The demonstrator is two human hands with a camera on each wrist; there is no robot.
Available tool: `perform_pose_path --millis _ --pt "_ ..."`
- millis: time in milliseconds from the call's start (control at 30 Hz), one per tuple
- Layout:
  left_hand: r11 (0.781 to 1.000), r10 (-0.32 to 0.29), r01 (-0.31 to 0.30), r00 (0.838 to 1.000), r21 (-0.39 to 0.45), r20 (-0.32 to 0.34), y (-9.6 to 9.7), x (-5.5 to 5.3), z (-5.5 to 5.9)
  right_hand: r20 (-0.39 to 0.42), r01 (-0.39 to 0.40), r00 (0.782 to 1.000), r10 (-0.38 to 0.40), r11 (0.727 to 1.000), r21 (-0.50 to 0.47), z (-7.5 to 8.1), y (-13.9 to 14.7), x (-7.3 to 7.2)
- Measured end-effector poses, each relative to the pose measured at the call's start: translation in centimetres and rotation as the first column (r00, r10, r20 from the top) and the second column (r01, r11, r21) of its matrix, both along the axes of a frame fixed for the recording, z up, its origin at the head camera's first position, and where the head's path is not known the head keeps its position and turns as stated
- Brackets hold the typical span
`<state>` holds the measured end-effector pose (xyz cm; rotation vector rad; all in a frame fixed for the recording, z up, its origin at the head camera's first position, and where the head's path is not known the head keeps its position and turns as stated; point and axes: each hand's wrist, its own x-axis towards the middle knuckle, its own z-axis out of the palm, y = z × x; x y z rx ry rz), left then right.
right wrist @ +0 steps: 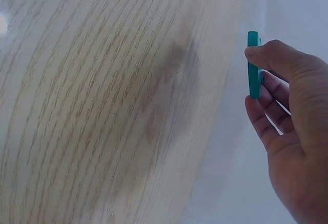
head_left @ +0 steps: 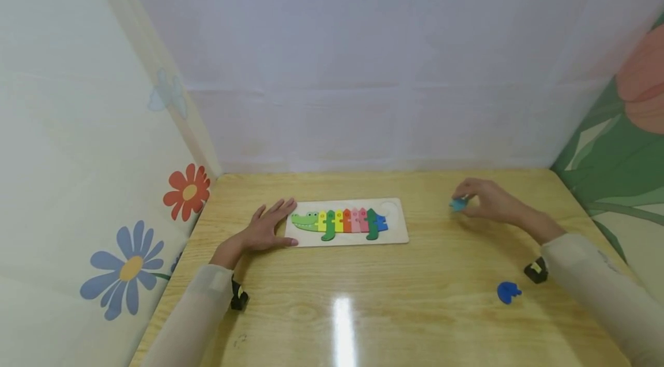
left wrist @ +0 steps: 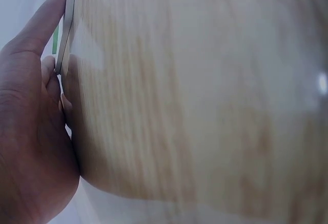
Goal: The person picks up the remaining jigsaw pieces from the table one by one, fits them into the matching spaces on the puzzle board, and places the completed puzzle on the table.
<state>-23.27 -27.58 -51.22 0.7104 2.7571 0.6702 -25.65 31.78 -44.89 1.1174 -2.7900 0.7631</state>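
Observation:
A wooden puzzle board (head_left: pixel 311 242) with a crocodile made of coloured pieces (head_left: pixel 342 220) lies towards the back of the table. At the right end of the crocodile, past a blue piece (head_left: pixel 382 223), a bare curved recess shows. My left hand (head_left: pixel 267 227) rests at the board's left end, fingers spread, thumb on its front edge. To the right of the board, my right hand (head_left: pixel 485 200) pinches a teal puzzle piece (right wrist: pixel 253 65) between thumb and fingers, raised above the table. A dark blue puzzle piece (head_left: pixel 508 292) lies on the table nearer the front.
The wooden table (head_left: pixel 290 309) meets a white cloth wall (head_left: pixel 321 125) behind. Flower-printed panels stand at the left (head_left: pixel 129 269) and right (head_left: pixel 622 142). Small black devices (head_left: pixel 536 270) sit at both wrists.

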Motion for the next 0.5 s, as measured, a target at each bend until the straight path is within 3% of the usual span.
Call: perform_pose_path --millis 233,500 --pt "1.000 -0.004 0.004 1.000 -0.002 -0.002 -0.1 -0.1 -0.1 0.036 0.016 0.999 -0.016 1.000 0.015 0.0 -0.8 0.1" --pt "1.000 -0.002 0.002 1.000 0.002 -0.001 -0.1 -0.1 -0.2 0.031 -0.023 0.999 0.024 1.000 -0.019 -0.2 -1.8 0.0"
